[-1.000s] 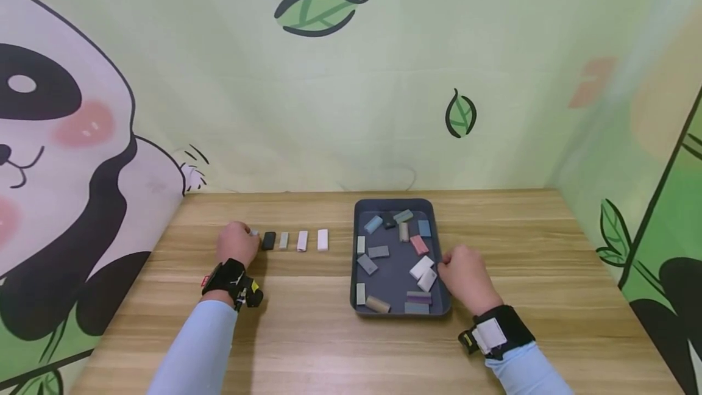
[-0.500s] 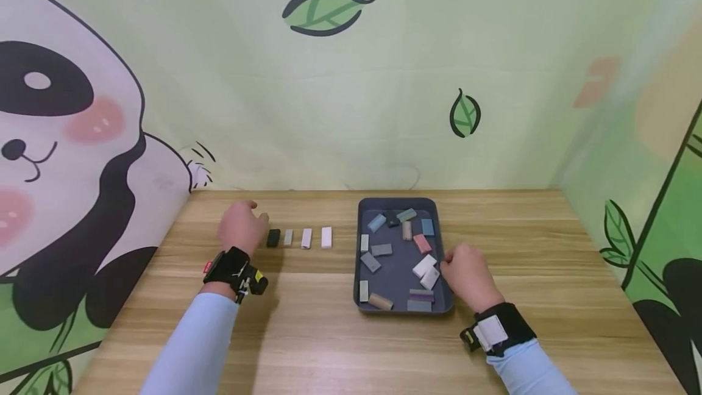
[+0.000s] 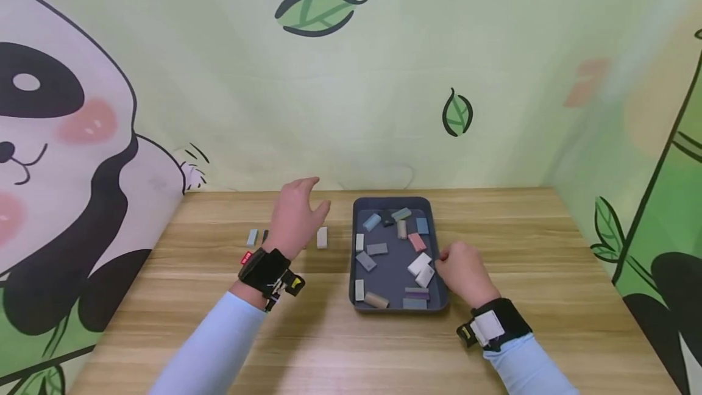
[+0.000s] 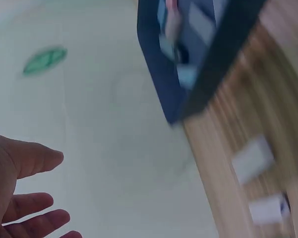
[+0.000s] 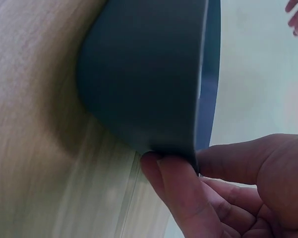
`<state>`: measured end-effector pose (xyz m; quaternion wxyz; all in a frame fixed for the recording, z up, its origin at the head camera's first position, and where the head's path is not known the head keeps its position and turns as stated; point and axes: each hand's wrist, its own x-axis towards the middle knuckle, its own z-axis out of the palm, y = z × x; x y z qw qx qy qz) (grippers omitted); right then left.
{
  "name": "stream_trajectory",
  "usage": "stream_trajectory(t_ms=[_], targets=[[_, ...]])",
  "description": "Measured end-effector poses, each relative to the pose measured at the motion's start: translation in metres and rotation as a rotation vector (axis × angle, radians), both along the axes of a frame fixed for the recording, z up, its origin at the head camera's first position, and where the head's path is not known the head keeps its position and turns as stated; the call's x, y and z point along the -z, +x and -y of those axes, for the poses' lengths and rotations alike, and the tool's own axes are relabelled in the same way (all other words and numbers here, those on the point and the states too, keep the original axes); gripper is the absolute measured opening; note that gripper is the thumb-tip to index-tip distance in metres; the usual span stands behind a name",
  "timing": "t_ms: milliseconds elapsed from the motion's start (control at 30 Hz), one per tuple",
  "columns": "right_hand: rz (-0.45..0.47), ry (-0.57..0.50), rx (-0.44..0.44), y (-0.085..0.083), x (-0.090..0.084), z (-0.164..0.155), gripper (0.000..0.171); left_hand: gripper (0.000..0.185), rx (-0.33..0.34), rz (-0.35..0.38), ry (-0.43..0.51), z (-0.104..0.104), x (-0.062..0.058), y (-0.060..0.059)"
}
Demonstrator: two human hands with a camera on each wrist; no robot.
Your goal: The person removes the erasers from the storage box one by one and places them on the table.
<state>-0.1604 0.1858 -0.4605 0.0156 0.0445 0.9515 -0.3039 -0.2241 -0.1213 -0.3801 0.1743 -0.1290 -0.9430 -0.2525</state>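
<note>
Wooden surface (image 3: 340, 346), backed by a panda-and-leaf wall. Dark blue tray (image 3: 356, 212), right of centre, holding about 14 small coloured blocks scattered loose, among them a pink block (image 3: 417, 242) and 2 white blocks (image 3: 421, 269). Right hand (image 3: 462, 273): grip pinching the tray's right rim, thumb inside, fingers outside. Left hand (image 3: 296, 217): raised above the surface, grip released, fingers spread, holding nothing. Row of small blocks on the surface left of the tray, partly hidden by that hand: light blue block (image 3: 251, 237), white block (image 3: 322, 237).
</note>
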Motion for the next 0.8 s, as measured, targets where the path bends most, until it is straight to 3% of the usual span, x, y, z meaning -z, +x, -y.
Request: stream_trajectory(t_ms=[233, 400, 633, 800], targets=[[-0.006, -0.003, -0.012, 0.001, -0.001, 0.002, 0.016, 0.055, 0.17, 0.095, -0.092, -0.05, 0.006, 0.025], [-0.024, 0.017, -0.017, 0.002, -0.002, 0.003, 0.016, 0.049, 0.313, 0.21, -0.189, -0.078, 0.024, 0.037], [-0.028, 0.034, -0.013, 0.002, -0.002, 0.002, 0.011, 0.033, 0.489, 0.289, -0.332, -0.107, 0.052, 0.049], [-0.015, 0.029, -0.011, 0.003, 0.0, 0.0, 0.013, 0.019, 0.586, 0.343, -0.344, -0.126, 0.062, 0.056]])
